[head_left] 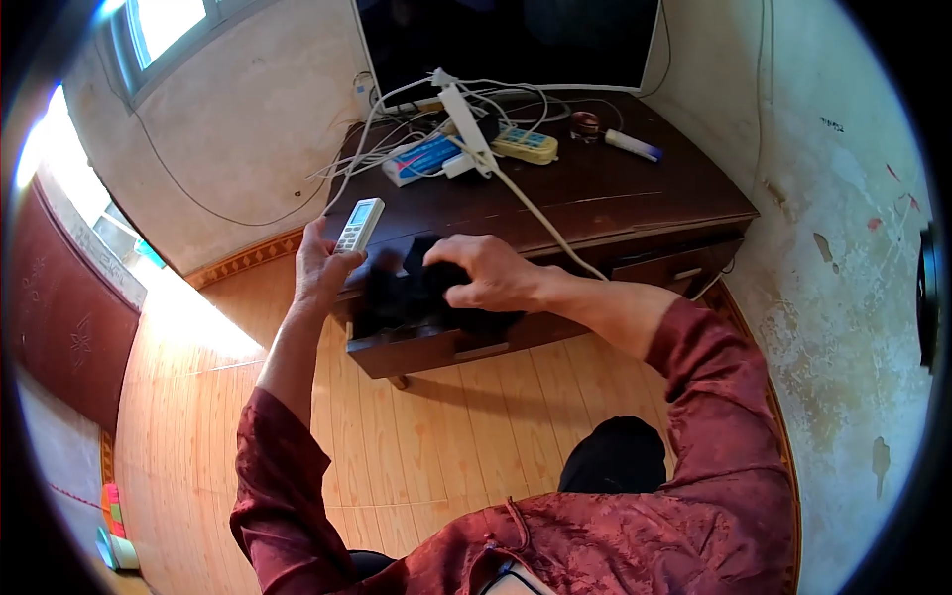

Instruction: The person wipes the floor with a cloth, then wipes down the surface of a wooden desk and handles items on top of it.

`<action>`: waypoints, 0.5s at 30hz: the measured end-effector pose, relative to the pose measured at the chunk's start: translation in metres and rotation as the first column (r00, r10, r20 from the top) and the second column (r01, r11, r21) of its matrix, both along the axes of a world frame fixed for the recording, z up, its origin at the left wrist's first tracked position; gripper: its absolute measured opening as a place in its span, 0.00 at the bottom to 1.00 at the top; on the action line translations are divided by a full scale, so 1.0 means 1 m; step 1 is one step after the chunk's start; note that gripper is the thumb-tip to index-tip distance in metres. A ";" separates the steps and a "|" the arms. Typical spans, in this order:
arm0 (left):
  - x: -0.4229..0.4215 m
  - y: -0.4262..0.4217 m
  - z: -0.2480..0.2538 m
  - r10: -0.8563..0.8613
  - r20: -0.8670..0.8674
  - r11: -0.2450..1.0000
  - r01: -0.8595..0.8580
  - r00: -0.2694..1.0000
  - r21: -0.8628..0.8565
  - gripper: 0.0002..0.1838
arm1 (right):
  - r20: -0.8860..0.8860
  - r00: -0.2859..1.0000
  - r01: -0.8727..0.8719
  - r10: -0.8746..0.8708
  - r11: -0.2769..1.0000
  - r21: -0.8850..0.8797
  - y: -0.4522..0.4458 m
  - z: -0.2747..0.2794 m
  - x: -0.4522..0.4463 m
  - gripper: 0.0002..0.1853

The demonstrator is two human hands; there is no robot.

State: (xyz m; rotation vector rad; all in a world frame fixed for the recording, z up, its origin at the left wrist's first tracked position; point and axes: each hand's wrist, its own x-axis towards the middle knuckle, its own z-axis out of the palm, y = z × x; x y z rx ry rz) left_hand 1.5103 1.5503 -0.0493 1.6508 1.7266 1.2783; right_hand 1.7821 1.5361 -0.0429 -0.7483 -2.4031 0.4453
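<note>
My left hand (324, 260) is closed around a white remote control (359, 224) with a small display and buttons, held upright by the cabinet's left front corner. My right hand (486, 270) has its fingers curled on a soft-looking black bundle (405, 290), partly blurred, above the pulled-out drawer (436, 349). Whether the bundle is cloth or something else I cannot tell. It hides most of the drawer's inside.
On the dark wooden cabinet (635, 198) lie a white power strip (462, 121) with tangled cables, a blue-and-white box (421, 159), a yellow socket block (526, 146) and a white tube (633, 146). A television (506, 45) stands behind. A second drawer (674, 268) is at right.
</note>
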 end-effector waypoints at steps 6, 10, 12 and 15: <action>0.039 0.033 -0.025 0.164 -0.434 0.980 -0.096 0.886 0.175 0.42 | -0.657 0.670 -0.063 -0.346 0.855 -0.515 -0.011 0.040 0.134 0.22; 0.051 0.048 -0.044 0.237 -0.493 0.951 -0.096 0.837 0.294 0.38 | -0.404 0.647 0.606 -0.646 0.758 -0.241 0.034 0.012 0.235 0.25; 0.053 0.047 -0.047 0.259 -0.520 0.941 -0.092 0.814 0.326 0.37 | -0.040 0.527 0.832 -0.849 0.506 0.229 0.055 -0.033 0.270 0.26; 0.052 0.045 -0.052 0.269 -0.535 0.939 -0.095 0.801 0.330 0.38 | 0.265 0.456 0.791 -0.850 0.523 0.316 0.069 -0.024 0.258 0.28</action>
